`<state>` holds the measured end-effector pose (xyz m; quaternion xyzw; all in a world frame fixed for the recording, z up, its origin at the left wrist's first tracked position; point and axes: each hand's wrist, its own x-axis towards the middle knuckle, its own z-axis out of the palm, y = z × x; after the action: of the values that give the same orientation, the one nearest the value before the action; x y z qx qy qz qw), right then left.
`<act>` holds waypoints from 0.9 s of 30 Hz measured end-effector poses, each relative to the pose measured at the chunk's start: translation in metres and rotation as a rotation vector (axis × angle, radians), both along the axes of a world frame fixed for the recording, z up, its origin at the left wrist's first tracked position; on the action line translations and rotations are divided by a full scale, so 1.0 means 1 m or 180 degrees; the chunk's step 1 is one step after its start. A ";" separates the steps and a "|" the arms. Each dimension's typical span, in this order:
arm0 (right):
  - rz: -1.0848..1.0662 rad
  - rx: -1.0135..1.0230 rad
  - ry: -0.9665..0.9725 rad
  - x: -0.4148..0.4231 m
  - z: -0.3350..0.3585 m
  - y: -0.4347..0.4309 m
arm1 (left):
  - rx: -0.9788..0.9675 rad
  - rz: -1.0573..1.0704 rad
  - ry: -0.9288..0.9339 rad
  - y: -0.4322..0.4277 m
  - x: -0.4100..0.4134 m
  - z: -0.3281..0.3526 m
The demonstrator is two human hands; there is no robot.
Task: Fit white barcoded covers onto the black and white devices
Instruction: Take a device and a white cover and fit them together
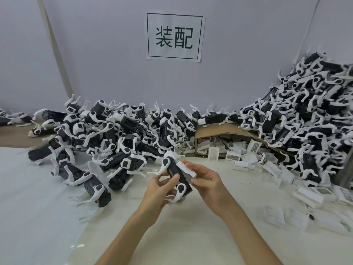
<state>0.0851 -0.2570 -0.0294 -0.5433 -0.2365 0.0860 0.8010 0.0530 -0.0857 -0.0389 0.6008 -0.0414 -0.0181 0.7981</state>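
At six o'clock the left hand (pixel 160 190) curls its fingers round a black and white device (pixel 172 169), thumb across the body, seemingly to steady it while the right hand (pixel 207 181) pinches a white cover (pixel 188 169) against its three-o'clock side. Loose covers (pixel 246 159) spill at two o'clock, handy for the right hand; the device heap (pixel 114 131) lies at eleven.

The cream-coloured flat table (pixel 183 236) has a thin white foam sheet (pixel 32 207) on its left part. A long heap of black and white plastic devices (pixel 114 134) lies along the back, higher at the right. A torn brown cardboard box (pixel 215 131) and loose white barcoded covers (pixel 313 196) lie at the right.
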 end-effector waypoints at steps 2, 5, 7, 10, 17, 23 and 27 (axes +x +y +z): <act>0.0097 0.0117 0.0067 -0.002 0.003 0.001 | 0.0017 0.0050 0.0008 0.001 0.001 -0.001; 0.0156 0.0247 0.0138 -0.003 0.005 0.000 | 0.0117 0.0113 0.0012 0.001 0.001 -0.001; 0.0130 0.0312 0.0168 -0.004 0.004 0.001 | 0.0241 0.0195 0.0014 0.000 0.002 -0.002; 0.0066 0.0278 0.0126 -0.003 0.004 0.002 | 0.0357 0.0217 -0.0070 0.000 0.003 -0.001; 0.0071 0.0006 0.0051 -0.001 0.000 0.000 | 0.0420 0.0211 -0.0080 -0.004 0.002 -0.004; 0.0048 -0.0338 -0.0089 -0.002 0.001 -0.001 | 0.0293 0.0321 -0.0157 -0.004 0.002 -0.002; 0.0105 -0.0300 -0.0040 -0.002 0.001 0.000 | 0.0228 0.0351 -0.0171 -0.003 0.002 -0.002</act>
<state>0.0834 -0.2571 -0.0284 -0.5770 -0.2461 0.1069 0.7714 0.0551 -0.0891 -0.0413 0.6306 -0.0290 0.0405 0.7745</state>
